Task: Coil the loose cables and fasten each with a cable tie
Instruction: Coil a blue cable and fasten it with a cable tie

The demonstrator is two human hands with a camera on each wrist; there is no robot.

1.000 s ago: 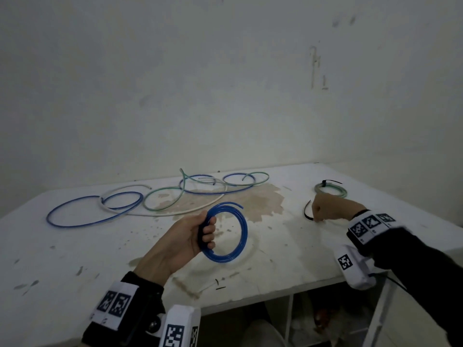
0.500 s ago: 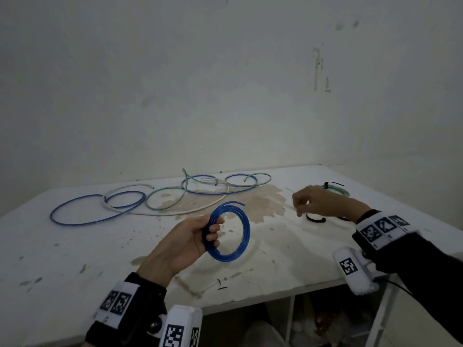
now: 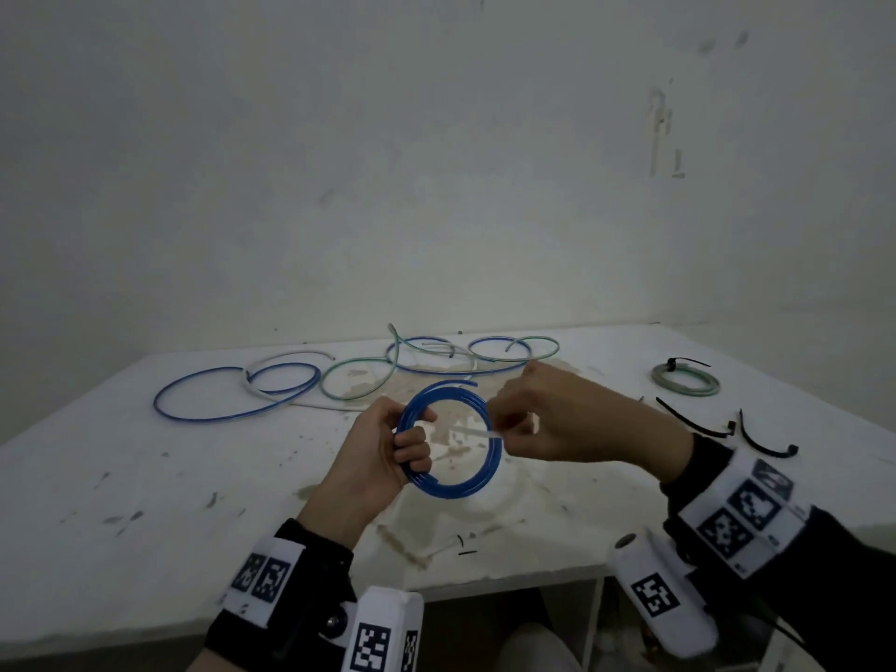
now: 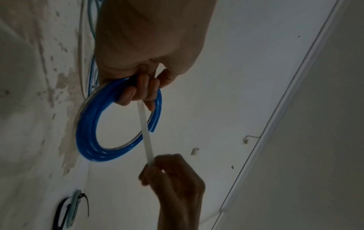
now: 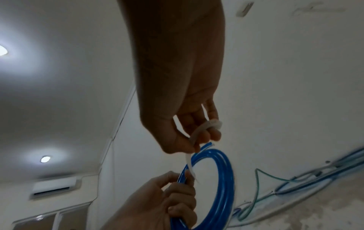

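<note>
My left hand (image 3: 405, 448) grips a blue cable coil (image 3: 477, 485) above the white table (image 3: 145, 526), fingers curled round its left side. My right hand (image 3: 521, 424) pinches a white cable tie (image 3: 472, 432) that reaches across the inside of the coil towards the left fingers. In the left wrist view the white cable tie (image 4: 146, 137) runs from the left fingers (image 4: 138, 91) down to the right hand (image 4: 169, 171), in front of the blue coil (image 4: 88, 137). The right wrist view shows the tie (image 5: 199, 132) looped over the right fingers above the blue coil (image 5: 226, 174).
Loose blue, green and white cables (image 3: 339, 375) lie tangled at the back of the table. A tied grey-green coil (image 3: 684, 380) sits at the far right, with two black cable ties (image 3: 693, 419) (image 3: 768, 441) nearer the right edge. A wall stands behind.
My right hand left the right side of the table, carrying a white tie, and came in to the blue coil. The left hand kept holding the coil and raised it slightly.
</note>
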